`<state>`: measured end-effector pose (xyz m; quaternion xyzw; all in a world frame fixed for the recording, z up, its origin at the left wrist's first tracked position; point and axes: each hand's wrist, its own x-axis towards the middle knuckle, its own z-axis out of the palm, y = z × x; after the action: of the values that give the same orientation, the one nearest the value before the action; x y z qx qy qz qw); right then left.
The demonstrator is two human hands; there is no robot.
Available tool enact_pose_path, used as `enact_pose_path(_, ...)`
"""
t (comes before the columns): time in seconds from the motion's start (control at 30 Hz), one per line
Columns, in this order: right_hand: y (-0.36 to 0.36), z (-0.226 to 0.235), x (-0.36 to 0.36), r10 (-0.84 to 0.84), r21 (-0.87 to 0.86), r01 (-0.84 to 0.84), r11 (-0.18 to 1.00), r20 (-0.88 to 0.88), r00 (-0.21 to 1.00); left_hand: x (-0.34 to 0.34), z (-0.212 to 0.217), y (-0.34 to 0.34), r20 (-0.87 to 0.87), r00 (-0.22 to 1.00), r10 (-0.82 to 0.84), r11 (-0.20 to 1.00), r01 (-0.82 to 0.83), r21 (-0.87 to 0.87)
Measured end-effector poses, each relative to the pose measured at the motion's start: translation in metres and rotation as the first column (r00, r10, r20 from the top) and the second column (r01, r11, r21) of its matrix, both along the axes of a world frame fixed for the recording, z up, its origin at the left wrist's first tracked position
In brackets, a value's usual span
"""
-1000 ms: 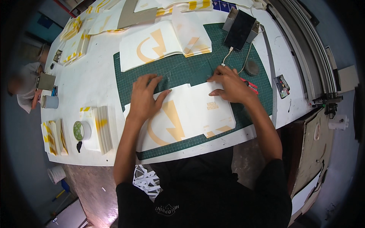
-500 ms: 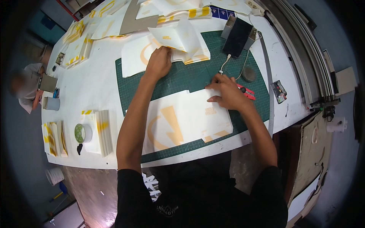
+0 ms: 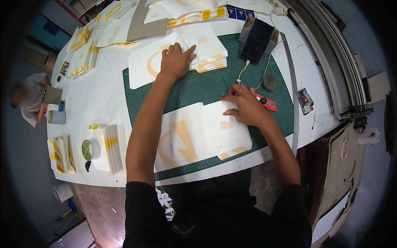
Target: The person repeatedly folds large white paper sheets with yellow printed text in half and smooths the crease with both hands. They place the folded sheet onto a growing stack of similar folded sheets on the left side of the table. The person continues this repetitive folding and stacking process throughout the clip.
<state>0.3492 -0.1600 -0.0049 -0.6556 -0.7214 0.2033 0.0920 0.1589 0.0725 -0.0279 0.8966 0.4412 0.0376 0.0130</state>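
Since reaching out, left hand (image 3: pixel 175 62) presses far sheet (image 3: pixel 142 68).

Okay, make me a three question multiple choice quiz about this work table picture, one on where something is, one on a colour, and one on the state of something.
1. Where does the left hand rest?
A. On the roll of tape
B. On the far white and orange sheet at the top of the cutting mat
C. On the black box

2. What colour is the cutting mat?
A. Green
B. Red
C. Blue

3. How does the right hand stand?
A. Raised in the air, holding the red cutter
B. Closed in a fist off the table
C. Pressed flat on the near printed sheet, holding nothing

Answers:
1. B, the left palm lies on that far sheet beside the folded stack.
2. A, the gridded mat is dark green.
3. C, the fingers lie spread on the sheet and the red cutter lies beside the hand on the mat.
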Motion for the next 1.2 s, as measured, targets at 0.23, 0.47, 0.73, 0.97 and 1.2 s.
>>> enact_pose_path(0.23,0.0,-0.007,0.002,0.024,0.011,-0.024,1.0,-0.026,0.999,-0.003,-0.049,0.022,0.08,0.985,-0.15,0.987,0.144,0.073)
enact_pose_path(0.47,0.001,-0.006,0.002,0.024,0.007,-0.024,1.0,-0.013,1.0,-0.016,-0.036,0.02,0.02,0.989,-0.147,0.989,0.147,-0.026)
enact_pose_path(0.73,0.0,-0.008,0.002,0.031,0.048,-0.031,0.998,0.009,0.999,-0.015,-0.012,0.02,-0.072,0.974,-0.214,0.977,0.215,0.009)
enact_pose_path(0.97,-0.002,-0.006,0.004,0.022,0.058,-0.021,0.998,-0.007,1.0,-0.041,0.013,-0.041,0.377,0.885,-0.274,0.957,0.215,0.193)
enact_pose_path(1.2,0.0,-0.01,0.002,0.05,0.067,-0.05,0.997,0.008,0.999,-0.128,0.024,-0.194,0.354,0.924,-0.144,0.987,0.162,-0.021)
